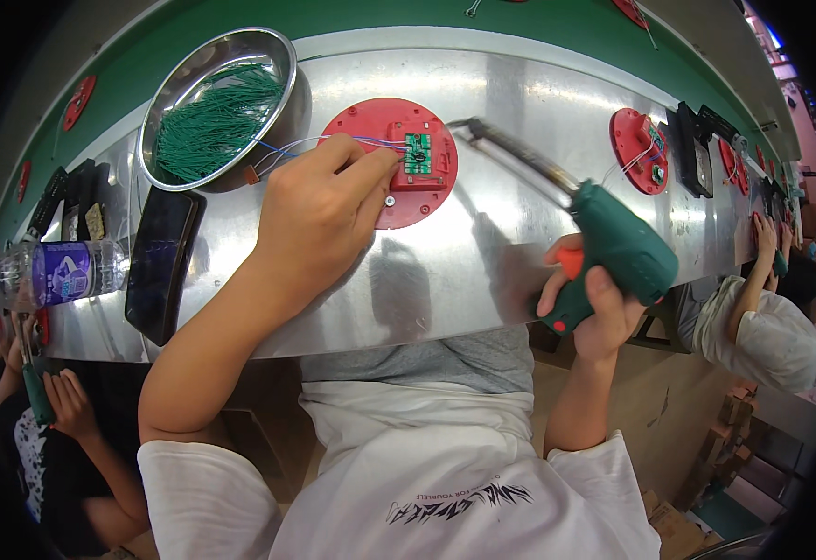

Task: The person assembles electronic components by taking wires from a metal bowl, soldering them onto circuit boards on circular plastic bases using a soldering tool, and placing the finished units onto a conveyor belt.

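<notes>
My left hand (319, 201) is closed in a pinch, its fingertips at the left edge of a small green circuit board (418, 154). What they pinch is too small to make out. The board sits in a raised holder on a round red plate (361, 114). Thin blue and white wires (356, 140) run leftward from the board past my hand, toward a small brown part (252, 175) near the bowl. My right hand (604, 313) is wrapped round the handle of a green soldering gun (627, 243) with an orange trigger. Its tip, smeared by motion, hangs right of the plate, apart from the board.
A steel bowl (288, 65) of green wires stands at the back left. Nearer are a black phone (160, 266) and a plastic bottle (62, 273) lying down. Another red plate (624, 149) with a board lies right. Co-workers (762, 327) sit on both sides.
</notes>
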{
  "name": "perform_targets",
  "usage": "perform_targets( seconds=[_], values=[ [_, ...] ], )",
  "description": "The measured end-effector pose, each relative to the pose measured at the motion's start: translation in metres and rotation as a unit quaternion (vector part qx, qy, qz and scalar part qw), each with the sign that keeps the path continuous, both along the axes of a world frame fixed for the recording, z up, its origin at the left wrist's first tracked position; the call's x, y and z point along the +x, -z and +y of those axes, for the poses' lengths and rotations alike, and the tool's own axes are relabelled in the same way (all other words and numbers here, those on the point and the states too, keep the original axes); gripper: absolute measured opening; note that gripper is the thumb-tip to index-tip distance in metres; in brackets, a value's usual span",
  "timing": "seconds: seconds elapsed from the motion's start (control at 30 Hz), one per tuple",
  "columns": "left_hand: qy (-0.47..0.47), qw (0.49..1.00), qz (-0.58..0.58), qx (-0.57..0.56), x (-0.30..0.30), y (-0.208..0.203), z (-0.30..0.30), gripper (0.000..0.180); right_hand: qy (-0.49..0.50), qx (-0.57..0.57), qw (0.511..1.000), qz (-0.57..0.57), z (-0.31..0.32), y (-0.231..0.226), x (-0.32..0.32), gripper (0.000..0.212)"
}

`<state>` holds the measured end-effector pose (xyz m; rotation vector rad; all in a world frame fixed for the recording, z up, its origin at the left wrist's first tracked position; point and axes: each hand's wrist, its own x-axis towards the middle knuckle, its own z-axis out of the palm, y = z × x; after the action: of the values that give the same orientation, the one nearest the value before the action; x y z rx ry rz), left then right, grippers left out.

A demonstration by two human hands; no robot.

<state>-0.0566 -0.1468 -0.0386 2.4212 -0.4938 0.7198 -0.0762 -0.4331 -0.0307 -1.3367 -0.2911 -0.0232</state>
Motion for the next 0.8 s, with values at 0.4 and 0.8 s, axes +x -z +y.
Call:
perform_targets(
  seconds=[0.4,0.8],
  values=[
    [-0.008,1.000,0.017,-0.002,-0.002,-0.003,-0.001,0.017,0.150,0.005,0.989,0.003,-0.026,0.007,0.019,0.043],
    [-0.040,0.998,-0.046,-0.008,-0.002,-0.033,-0.011,0.036,0.195,0.022,0.980,-0.027,-0.055,-0.007,0.030,0.040]
  ],
)
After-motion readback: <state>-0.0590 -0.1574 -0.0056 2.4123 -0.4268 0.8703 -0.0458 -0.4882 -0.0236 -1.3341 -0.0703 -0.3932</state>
